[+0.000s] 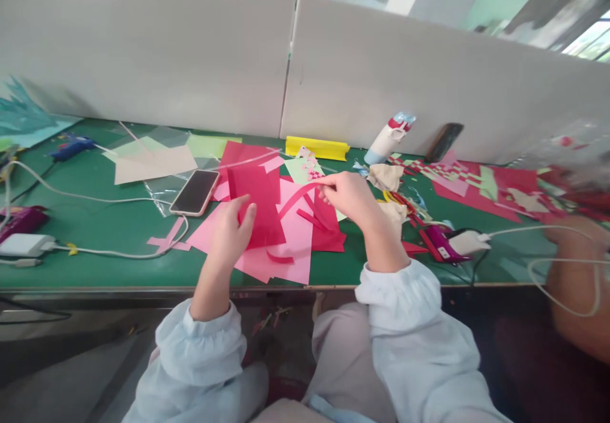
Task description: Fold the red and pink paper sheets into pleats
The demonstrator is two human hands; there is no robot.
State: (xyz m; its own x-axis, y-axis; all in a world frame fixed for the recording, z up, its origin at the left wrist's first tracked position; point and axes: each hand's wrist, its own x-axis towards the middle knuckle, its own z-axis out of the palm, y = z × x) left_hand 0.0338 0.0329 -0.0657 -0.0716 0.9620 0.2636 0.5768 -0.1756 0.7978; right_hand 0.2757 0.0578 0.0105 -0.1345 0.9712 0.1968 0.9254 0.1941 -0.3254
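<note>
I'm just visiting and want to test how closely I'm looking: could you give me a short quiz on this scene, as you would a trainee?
1. Which of the person's hands pinches the curved red strip?
2. True or false: the phone lies to the left of the yellow piece at the back of the table.
3. What colour is the tabletop? A) white B) green C) brown

Key: 1. The right hand. 2. True. 3. B.
</note>
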